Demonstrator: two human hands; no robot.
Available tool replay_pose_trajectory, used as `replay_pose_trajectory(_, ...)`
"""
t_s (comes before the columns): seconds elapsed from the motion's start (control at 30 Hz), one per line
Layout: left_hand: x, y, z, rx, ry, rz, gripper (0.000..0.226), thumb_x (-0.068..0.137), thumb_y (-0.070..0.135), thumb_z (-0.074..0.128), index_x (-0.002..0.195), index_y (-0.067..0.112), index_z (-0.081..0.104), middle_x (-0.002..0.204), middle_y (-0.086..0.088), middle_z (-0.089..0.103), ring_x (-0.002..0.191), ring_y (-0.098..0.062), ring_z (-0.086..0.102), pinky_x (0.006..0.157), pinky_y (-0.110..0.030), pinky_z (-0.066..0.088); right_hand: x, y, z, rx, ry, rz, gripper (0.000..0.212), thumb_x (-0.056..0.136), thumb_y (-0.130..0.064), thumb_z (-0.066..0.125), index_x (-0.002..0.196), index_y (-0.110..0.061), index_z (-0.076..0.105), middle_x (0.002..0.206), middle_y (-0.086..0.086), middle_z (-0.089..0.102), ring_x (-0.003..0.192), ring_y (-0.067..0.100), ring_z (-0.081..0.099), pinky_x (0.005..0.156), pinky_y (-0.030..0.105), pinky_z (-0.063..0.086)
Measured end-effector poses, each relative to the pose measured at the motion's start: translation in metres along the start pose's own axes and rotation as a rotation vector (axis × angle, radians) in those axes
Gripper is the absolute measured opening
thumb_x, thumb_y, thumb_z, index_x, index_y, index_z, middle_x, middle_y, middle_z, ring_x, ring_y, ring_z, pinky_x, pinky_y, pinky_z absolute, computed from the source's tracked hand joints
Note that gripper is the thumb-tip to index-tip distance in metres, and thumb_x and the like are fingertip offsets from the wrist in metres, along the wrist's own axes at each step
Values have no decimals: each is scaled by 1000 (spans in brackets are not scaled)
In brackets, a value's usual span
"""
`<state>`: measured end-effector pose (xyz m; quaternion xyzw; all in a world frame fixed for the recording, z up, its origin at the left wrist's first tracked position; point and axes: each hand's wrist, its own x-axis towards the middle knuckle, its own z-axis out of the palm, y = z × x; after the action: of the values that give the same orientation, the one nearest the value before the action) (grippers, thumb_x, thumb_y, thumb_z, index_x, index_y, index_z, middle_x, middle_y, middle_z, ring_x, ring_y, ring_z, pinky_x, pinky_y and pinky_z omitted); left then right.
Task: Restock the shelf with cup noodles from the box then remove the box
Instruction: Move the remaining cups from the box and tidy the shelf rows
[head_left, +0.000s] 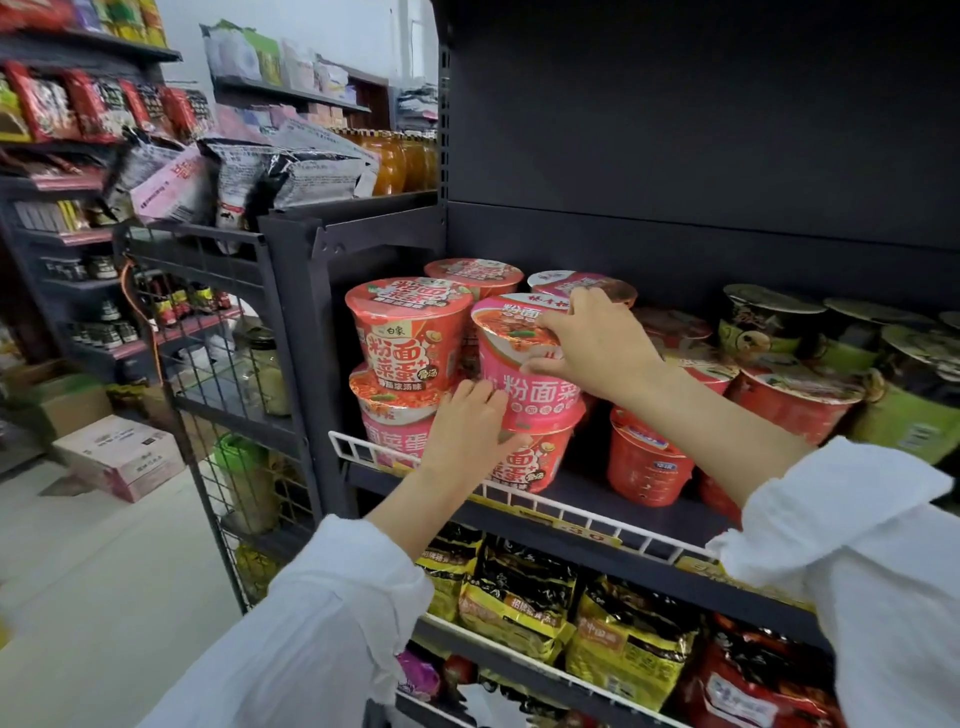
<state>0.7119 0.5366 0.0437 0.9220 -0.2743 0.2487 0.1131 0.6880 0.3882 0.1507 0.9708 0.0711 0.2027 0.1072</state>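
Note:
A pink cup noodle stands tilted on top of a red cup at the front of the dark shelf. My right hand grips its lid rim from above. My left hand holds its lower left side, fingers curled round the base. To the left, a red cup is stacked on a pink cup. More cups stand behind. The box is out of view.
Red cups and green-black cups fill the shelf to the right. A white wire rail runs along the shelf front. Yellow noodle packs lie below. A wire rack and cartons stand on the left.

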Motion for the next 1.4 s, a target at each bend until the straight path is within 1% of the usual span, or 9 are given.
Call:
replay_pose_trajectory(0.1,-3,-20,-7,-151,-87,47,29,90,35,59,109,13,57,113,1,54,104,-16,50,92,-27,41,1,6,-6,91,-67,-17,61,85,-57,55,133,-21,51,121,13,46,118,26,40,90,37,41)
replay_pose_trajectory(0.23,-4,-21,-4,-211,-66,-43,21,91,23,59,107,9,62,113,-2,58,107,-21,53,88,-29,41,3,7,-10,146,-83,14,60,82,-58,57,128,-19,56,118,12,46,117,25,41,85,34,42)
replay_pose_trajectory(0.43,-7,-14,2,-198,23,-78,22,87,23,64,102,8,62,108,-2,59,101,-20,52,83,-26,38,8,-17,-1,75,62,66,58,83,-62,53,112,-13,64,112,12,50,112,25,45,85,33,44)
replay_pose_trajectory(0.6,-6,-10,2,-177,27,-88,19,86,29,64,99,15,63,106,3,57,101,-17,52,87,-31,39,11,-23,0,45,69,49,58,84,-62,51,111,-12,64,116,12,49,114,24,44,89,35,43)
replay_pose_trajectory(0.77,-3,-11,0,-119,23,-67,18,87,34,62,100,21,63,105,8,56,103,-13,53,93,-34,31,5,-12,1,180,-105,7,60,87,-48,58,135,-14,45,133,13,44,125,27,40,98,38,41)
replay_pose_trajectory(1.0,-5,-4,-3,-76,15,-76,21,89,36,59,104,23,62,109,8,56,105,-13,51,94,-35,29,4,-15,1,106,-19,34,61,85,-50,60,134,-16,46,128,11,48,121,26,43,96,37,42)
replay_pose_trajectory(1.23,-4,3,-10,-15,-66,-72,27,90,39,53,112,24,57,115,5,53,108,-16,51,98,-40,31,0,-20,14,88,28,53,63,87,-52,56,136,-15,41,129,10,47,123,26,41,102,40,35)
replay_pose_trajectory(1.3,-6,6,-12,-26,-70,-82,30,90,42,50,112,23,57,117,4,52,109,-16,50,99,-41,31,-5,-18,16,205,-1,43,73,86,-52,57,144,-15,31,141,10,40,132,26,35,108,38,31)
replay_pose_trajectory(1.4,-7,18,-12,-97,0,31,27,90,37,51,104,17,62,113,0,54,109,-20,50,97,-40,38,-20,-8,12,510,-28,30,80,89,-50,54,151,-18,15,158,4,15,146,22,11,117,37,16)
